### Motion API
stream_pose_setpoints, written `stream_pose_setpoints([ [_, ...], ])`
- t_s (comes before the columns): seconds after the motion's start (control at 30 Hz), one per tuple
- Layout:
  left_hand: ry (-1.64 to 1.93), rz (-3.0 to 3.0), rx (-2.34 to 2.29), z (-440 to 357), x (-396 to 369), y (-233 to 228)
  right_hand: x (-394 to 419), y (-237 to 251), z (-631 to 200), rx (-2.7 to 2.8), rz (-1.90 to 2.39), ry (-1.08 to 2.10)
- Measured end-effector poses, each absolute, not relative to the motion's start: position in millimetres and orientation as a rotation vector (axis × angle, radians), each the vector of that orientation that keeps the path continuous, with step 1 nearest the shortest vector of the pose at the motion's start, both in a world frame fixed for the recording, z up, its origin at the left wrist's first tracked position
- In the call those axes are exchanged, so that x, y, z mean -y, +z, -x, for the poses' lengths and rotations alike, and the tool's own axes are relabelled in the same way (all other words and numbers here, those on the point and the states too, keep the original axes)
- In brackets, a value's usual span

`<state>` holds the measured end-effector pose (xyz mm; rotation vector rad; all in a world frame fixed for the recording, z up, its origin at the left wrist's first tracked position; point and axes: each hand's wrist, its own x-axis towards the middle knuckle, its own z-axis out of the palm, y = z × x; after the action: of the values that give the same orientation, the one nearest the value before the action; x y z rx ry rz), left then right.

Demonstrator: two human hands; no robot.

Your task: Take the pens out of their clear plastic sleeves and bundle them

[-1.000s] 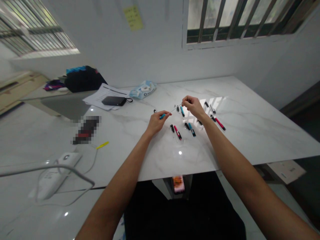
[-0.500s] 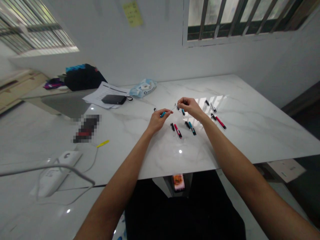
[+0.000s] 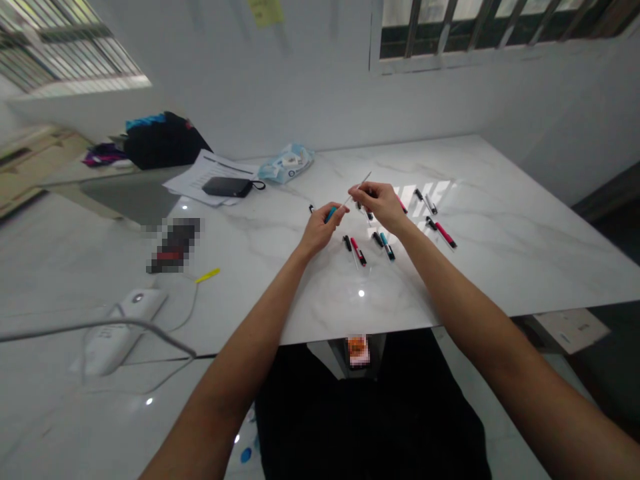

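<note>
light: kinda dim, daylight through left window (image 3: 75, 50) and right window (image 3: 483, 30) | glare: pale window-shaped patches plus a hot spot on the glossy tabletop (image 3: 480, 287) | blur: soft overall, edges stretched, two bits pixelated

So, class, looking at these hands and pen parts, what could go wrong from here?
The thin rod is pinched in the right hand, so it might slip or bend if squeezed too hard. The blue barrel in the left hand could drop if that grip loosens. A black cap lies loose beside a red barrel, so a nudge might shift or mix them up.
</note>
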<state>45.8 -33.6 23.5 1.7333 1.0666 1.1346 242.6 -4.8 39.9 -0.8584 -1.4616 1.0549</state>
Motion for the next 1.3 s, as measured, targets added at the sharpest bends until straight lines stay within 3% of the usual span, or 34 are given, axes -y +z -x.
stream_pose_setpoints([
  [0.93,1.020,-1.718,-0.924,-48,33,18,6,42,-240,1.445,0.834,0.959],
  [1.3,1.038,-1.637,-0.806,-52,30,15,11,37,-233,1.631,0.805,1.080],
])
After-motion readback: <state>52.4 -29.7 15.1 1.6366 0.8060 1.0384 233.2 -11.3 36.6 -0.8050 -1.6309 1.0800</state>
